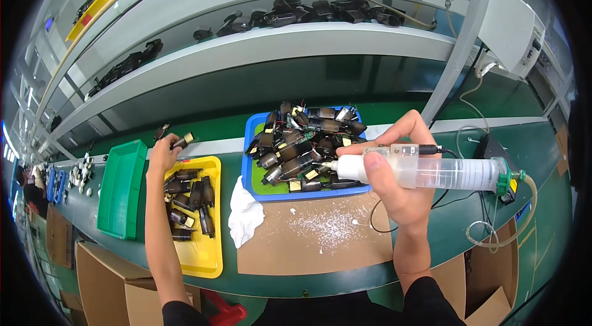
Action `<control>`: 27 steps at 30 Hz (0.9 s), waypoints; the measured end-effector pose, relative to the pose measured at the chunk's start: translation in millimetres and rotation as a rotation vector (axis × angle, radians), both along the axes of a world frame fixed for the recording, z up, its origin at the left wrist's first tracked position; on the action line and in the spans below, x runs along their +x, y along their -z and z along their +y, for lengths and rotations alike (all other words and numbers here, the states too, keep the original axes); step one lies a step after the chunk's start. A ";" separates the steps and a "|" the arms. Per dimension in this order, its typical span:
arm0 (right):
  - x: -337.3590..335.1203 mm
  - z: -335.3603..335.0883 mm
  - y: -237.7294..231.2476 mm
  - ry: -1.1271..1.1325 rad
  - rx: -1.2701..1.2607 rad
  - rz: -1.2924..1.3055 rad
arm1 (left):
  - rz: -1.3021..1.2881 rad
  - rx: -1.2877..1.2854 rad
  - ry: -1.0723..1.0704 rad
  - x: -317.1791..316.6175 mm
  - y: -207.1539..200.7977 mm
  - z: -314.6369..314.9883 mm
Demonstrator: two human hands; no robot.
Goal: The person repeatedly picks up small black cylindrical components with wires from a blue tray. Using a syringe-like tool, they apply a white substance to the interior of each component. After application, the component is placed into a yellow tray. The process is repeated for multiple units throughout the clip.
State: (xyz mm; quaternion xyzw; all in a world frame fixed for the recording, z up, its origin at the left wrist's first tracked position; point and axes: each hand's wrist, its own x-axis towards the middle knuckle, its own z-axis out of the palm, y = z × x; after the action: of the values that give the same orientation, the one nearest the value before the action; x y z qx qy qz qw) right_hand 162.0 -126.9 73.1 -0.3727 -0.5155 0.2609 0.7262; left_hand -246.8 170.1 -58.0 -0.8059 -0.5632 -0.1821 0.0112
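My left hand (pixel 161 156) is closed on a small dark brown part (pixel 182 141) with a cream-coloured end, above the far left corner of a yellow tray (pixel 214 252). Another small dark piece (pixel 161 132) shows just beyond the fingers; whether it is in the hand I cannot tell. My right hand (pixel 404 187) grips a clear dispensing syringe (pixel 456 173) with white filling and a green end cap. Its nozzle points left, over the front edge of a blue tray (pixel 248 169) heaped with dark brown cylindrical parts (pixel 296 148).
Brown cardboard (pixel 271 252) sprinkled with white crumbs lies before the blue tray, beside a crumpled white cloth (pixel 245 214). A green tray (pixel 114 202) stands at left. From the syringe, a hose (pixel 531 215) loops down at right. Black parts (pixel 308 12) line the shelf behind.
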 end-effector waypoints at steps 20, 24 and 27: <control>-5.4 -13.4 -7.7 0.166 0.047 -0.122 | -0.190 0.147 0.312 117.9 -62.6 -101.6; -12.4 -13.0 -9.7 0.190 0.041 -0.128 | -0.074 0.078 0.385 182.7 -2.3 -84.7; -9.6 -14.6 -9.0 0.251 0.024 -0.168 | -0.135 0.000 0.178 227.9 14.5 -76.7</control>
State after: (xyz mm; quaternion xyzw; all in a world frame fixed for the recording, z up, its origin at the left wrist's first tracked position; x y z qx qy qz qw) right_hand 152.4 -141.5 82.1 -0.4460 -0.5269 0.1296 0.7118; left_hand -18.8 93.4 -72.5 -0.8386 -0.4888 -0.2365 -0.0430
